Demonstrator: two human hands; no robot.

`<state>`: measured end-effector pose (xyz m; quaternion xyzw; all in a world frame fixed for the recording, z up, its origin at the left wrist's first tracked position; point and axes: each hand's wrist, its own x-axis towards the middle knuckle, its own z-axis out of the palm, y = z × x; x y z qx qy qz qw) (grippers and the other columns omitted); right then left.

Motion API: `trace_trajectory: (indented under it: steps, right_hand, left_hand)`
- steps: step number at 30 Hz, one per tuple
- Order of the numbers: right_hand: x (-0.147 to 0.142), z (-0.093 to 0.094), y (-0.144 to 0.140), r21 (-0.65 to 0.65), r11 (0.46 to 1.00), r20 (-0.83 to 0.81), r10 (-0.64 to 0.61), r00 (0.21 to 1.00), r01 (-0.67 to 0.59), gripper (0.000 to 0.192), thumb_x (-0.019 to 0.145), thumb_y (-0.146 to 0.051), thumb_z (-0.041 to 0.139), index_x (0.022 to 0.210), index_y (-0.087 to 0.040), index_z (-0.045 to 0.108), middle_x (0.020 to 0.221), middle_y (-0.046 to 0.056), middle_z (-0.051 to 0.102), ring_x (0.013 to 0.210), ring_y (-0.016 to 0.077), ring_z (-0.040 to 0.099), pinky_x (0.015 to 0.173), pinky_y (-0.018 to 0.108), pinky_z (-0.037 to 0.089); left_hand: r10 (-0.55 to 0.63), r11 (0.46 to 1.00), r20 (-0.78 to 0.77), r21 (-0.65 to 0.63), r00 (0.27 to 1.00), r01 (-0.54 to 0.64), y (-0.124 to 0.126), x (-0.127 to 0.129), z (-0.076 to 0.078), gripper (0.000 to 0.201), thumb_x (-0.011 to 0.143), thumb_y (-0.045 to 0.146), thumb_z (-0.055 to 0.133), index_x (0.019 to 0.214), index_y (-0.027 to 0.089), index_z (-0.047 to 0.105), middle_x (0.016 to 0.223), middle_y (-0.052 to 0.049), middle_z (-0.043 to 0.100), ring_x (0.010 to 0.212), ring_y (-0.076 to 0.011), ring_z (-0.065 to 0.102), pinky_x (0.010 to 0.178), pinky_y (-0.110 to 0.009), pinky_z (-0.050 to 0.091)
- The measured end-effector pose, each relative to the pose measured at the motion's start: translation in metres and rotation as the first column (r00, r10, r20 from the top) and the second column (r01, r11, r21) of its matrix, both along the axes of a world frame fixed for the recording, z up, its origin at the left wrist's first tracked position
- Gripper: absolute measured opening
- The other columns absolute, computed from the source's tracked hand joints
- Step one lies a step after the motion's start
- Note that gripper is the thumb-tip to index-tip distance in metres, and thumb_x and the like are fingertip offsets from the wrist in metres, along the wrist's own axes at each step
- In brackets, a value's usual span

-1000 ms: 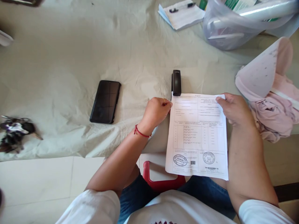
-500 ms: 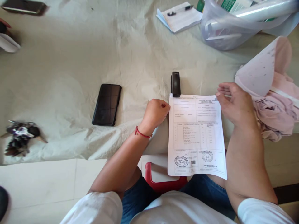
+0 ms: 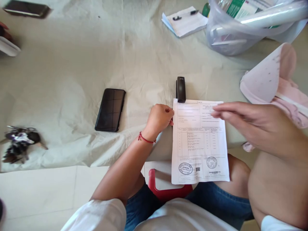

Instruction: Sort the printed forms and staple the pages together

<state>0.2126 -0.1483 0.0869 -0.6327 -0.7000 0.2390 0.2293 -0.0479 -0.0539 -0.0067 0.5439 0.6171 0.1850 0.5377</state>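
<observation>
A printed paper form (image 3: 199, 141) with two round stamps hangs over the near edge of the cloth-covered table. Its top left corner lies at the mouth of a small black stapler (image 3: 181, 89). At the sheet's left edge, the curled fingers of my left hand (image 3: 160, 118), which has a red string bracelet at its wrist, are closed on the paper. My right hand (image 3: 255, 126) is raised over the upper right of the form, fingers stretched out and nothing visible in them; it hides part of that edge.
Left of the form lies a black phone (image 3: 110, 110), with keys (image 3: 21, 141) farther left. Another phone (image 3: 27, 8) and part of another person's hand (image 3: 4, 30) are at far left. Notepads with a pen (image 3: 185, 21), a plastic bag (image 3: 228, 38) and pink cloth (image 3: 264, 73) occupy the right.
My right hand has come away from the sheet's top right edge, rising toward the camera and inward over the form. My left hand stays at the left edge; stapler and sheet barely differ.
</observation>
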Motion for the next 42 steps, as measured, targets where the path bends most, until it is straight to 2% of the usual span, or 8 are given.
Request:
trace_trajectory:
  steps: [2,4,7,11,17,28,33,42]
  right_hand:
    - [-0.017,-0.024,0.021,0.083,0.996,0.008,0.019,1.0,-0.02,0.038,0.112,-0.035,0.06,0.141,-0.026,0.083,0.136,0.005,0.086,0.121,0.0275,0.085,0.113,0.049,0.07]
    - [-0.03,-0.048,0.036,0.163,0.981,0.098,0.09,0.991,-0.106,0.051,0.112,-0.025,0.05,0.157,-0.024,0.073,0.157,0.007,0.076,0.151,0.0304,0.071,0.131,0.058,0.058]
    - [-0.042,-0.075,0.049,0.176,0.968,0.187,0.144,0.972,-0.177,0.067,0.111,-0.015,0.041,0.176,-0.028,0.054,0.176,0.005,0.06,0.174,0.0291,0.047,0.143,0.063,0.043]
    - [-0.05,-0.094,0.056,0.119,0.971,0.274,0.17,0.947,-0.209,0.087,0.105,-0.001,0.037,0.184,-0.037,0.036,0.186,0.001,0.046,0.18,0.0288,0.033,0.147,0.073,0.026]
    - [-0.058,-0.105,0.058,0.1,0.966,0.345,0.193,0.919,-0.24,0.089,0.104,0.003,0.035,0.183,-0.038,0.038,0.186,0.001,0.045,0.178,0.0262,0.039,0.149,0.076,0.016]
    - [-0.062,-0.115,0.054,0.138,0.964,0.375,0.163,0.913,-0.229,0.085,0.104,0.004,0.034,0.18,-0.03,0.046,0.182,0.006,0.05,0.173,0.027,0.047,0.147,0.075,0.024]
    - [-0.07,-0.111,0.049,0.125,0.979,0.364,0.104,0.926,-0.159,0.083,0.103,0.003,0.034,0.178,-0.028,0.05,0.184,0.007,0.047,0.159,0.0301,0.065,0.143,0.078,0.031]
    - [-0.068,-0.09,0.06,0.114,0.993,0.198,0.006,0.98,-0.029,0.068,0.103,-0.006,0.04,0.159,-0.027,0.071,0.173,0.004,0.063,0.154,0.0277,0.068,0.135,0.058,0.052]
  left_hand:
    - [0.003,1.0,0.001,-0.007,1.0,-0.003,0.001,0.0,0.001,0.031,0.088,0.009,0.062,0.06,0.021,0.068,0.049,0.001,0.067,0.055,-0.0135,0.059,0.063,-0.028,0.042]
    - [-0.001,1.0,0.003,-0.01,1.0,0.001,0.001,0.001,0.001,0.031,0.088,0.008,0.062,0.06,0.021,0.069,0.049,0.001,0.066,0.054,-0.0135,0.058,0.063,-0.029,0.041]
    - [-0.007,1.0,0.008,-0.01,1.0,0.007,0.002,0.001,0.001,0.032,0.088,0.008,0.061,0.059,0.021,0.068,0.047,0.001,0.065,0.053,-0.0133,0.058,0.062,-0.029,0.04]
    - [-0.008,1.0,0.011,-0.006,1.0,0.008,0.001,0.0,0.001,0.032,0.087,0.009,0.061,0.058,0.022,0.066,0.047,0.001,0.064,0.051,-0.0131,0.054,0.06,-0.029,0.038]
    - [-0.027,0.999,0.005,0.021,1.0,0.027,0.001,0.001,0.002,0.033,0.086,0.009,0.06,0.056,0.022,0.063,0.047,0.001,0.063,0.051,-0.0131,0.051,0.058,-0.029,0.037]
    - [-0.02,1.0,0.004,0.009,1.0,0.02,0.0,0.003,0.005,0.035,0.089,0.007,0.06,0.057,0.022,0.06,0.046,0.003,0.06,0.048,-0.0118,0.048,0.058,-0.028,0.037]
    - [-0.045,0.998,-0.025,0.041,0.999,0.046,-0.001,0.003,0.006,0.034,0.088,0.006,0.06,0.058,0.023,0.061,0.047,0.004,0.06,0.048,-0.0124,0.047,0.058,-0.03,0.037]
    - [-0.133,0.991,-0.037,0.017,0.99,0.134,0.001,-0.009,0.011,0.035,0.087,0.006,0.058,0.056,0.023,0.061,0.049,0.003,0.062,0.057,-0.0144,0.056,0.066,-0.03,0.04]
